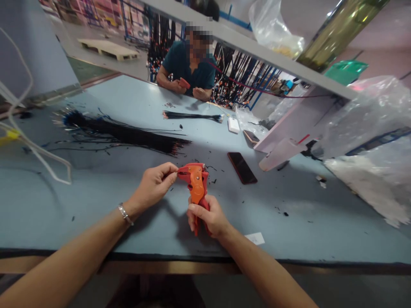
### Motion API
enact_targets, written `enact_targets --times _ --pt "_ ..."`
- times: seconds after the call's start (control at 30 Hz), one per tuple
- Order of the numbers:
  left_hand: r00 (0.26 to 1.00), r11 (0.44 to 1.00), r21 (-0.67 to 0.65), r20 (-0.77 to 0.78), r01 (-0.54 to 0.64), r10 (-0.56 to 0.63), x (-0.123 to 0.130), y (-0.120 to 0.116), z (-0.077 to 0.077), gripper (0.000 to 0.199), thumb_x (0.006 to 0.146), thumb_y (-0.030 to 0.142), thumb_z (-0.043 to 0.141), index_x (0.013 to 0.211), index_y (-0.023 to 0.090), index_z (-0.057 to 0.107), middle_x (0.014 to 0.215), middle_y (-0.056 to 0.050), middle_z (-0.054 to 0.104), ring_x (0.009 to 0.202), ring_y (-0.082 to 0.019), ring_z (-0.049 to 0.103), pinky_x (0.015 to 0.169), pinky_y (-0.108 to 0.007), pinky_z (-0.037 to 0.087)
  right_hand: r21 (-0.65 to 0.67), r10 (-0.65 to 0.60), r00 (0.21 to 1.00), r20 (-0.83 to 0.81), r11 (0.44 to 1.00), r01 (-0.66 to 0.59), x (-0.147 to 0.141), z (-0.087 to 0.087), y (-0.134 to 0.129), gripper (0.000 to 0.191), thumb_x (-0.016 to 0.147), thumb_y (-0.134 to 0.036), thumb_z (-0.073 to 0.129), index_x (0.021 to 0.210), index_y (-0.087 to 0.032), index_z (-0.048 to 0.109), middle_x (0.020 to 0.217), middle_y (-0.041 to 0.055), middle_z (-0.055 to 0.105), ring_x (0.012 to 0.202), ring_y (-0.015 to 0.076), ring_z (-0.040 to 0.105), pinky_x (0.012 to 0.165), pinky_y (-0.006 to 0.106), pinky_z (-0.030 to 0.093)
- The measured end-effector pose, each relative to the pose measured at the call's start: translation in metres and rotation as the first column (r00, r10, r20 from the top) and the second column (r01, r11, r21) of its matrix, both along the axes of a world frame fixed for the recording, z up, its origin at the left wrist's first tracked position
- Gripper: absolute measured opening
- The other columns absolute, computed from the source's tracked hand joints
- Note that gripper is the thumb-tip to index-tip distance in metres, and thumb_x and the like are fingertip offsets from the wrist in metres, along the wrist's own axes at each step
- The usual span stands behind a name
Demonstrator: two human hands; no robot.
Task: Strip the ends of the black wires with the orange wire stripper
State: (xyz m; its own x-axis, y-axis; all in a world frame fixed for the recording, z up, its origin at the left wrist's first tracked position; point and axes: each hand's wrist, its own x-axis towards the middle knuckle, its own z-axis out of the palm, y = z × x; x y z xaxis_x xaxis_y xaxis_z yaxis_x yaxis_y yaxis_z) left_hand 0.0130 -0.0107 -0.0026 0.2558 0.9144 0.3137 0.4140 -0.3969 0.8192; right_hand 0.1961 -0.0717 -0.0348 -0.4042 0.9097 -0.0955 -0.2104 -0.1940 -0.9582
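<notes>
My right hand is wrapped round the handles of a red and orange wire stripper, held upright above the table. The stripper's jaws point left, towards my left hand. Thumb and forefinger of that hand are pinched together right at the jaw opening, on a thin dark wire of which only a short bit shows. Behind my left hand lies a thick bundle of black wires, with bluish ends at the left and reddish ends at the right. Small black scraps lie around the stripper.
Across the blue-grey table sits a person holding a red tool. A smaller wire bundle lies before them. To the right are a phone, a white box, a cup and plastic bags. A shelf crosses overhead.
</notes>
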Motion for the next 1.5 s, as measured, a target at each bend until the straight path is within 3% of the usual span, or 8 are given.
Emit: enact_targets --times 0.2,0.37,0.63,1.03,1.5 --pt "0.999 0.999 0.002 -0.024 -0.036 0.036 0.002 0.003 -0.001 0.025 0.087 0.037 0.048 0.079 0.017 0.061 0.064 0.002 0.057 0.060 -0.012 0.048 0.057 -0.022 0.038 -0.042 -0.036 0.994 -0.104 0.999 0.032 0.005 0.004 0.000 0.034 0.077 -0.042 0.070 0.067 -0.016 0.051 0.048 -0.0036 0.054 0.034 0.0097 0.049 0.032 0.019 0.039" --pt "0.987 0.989 0.021 -0.064 -0.146 0.147 -0.005 0.006 0.002 0.022 0.085 0.035 0.051 0.077 0.018 0.061 0.060 0.003 0.053 0.057 -0.011 0.044 0.055 -0.021 0.035 -0.101 -0.239 0.942 -0.235 0.970 0.220 0.020 0.011 0.005 0.024 0.077 -0.033 0.071 0.082 -0.016 0.055 0.059 -0.0035 0.058 0.044 0.0116 0.057 0.041 0.022 0.047" --pt "0.991 0.991 -0.010 -0.041 -0.131 0.130 -0.002 0.003 0.005 0.024 0.085 0.038 0.051 0.079 0.017 0.062 0.064 0.002 0.058 0.060 -0.013 0.047 0.057 -0.022 0.038 -0.105 -0.046 0.980 -0.196 0.994 0.025 0.019 0.010 0.005 0.037 0.073 -0.033 0.076 0.100 -0.015 0.059 0.085 0.0043 0.067 0.070 0.0200 0.069 0.059 0.031 0.056" --pt "0.987 0.987 -0.025 -0.020 -0.161 0.161 -0.003 0.002 0.006 0.024 0.085 0.037 0.051 0.087 0.017 0.064 0.069 0.000 0.062 0.063 -0.014 0.051 0.060 -0.023 0.040 -0.106 0.015 0.992 -0.123 0.994 -0.028 0.017 0.009 0.003 0.042 0.073 -0.035 0.077 0.103 -0.014 0.056 0.086 0.0049 0.066 0.070 0.0181 0.068 0.063 0.032 0.056" --pt "0.980 0.981 -0.025 -0.039 -0.194 0.193 0.003 -0.001 0.008 0.019 0.078 0.034 0.054 0.070 0.018 0.059 0.057 0.003 0.056 0.053 -0.011 0.047 0.053 -0.021 0.036 -0.125 -0.029 0.992 -0.121 0.992 0.014 0.015 0.009 0.005 0.043 0.072 -0.037 0.077 0.103 -0.015 0.058 0.085 0.0038 0.067 0.070 0.0195 0.069 0.060 0.032 0.057"
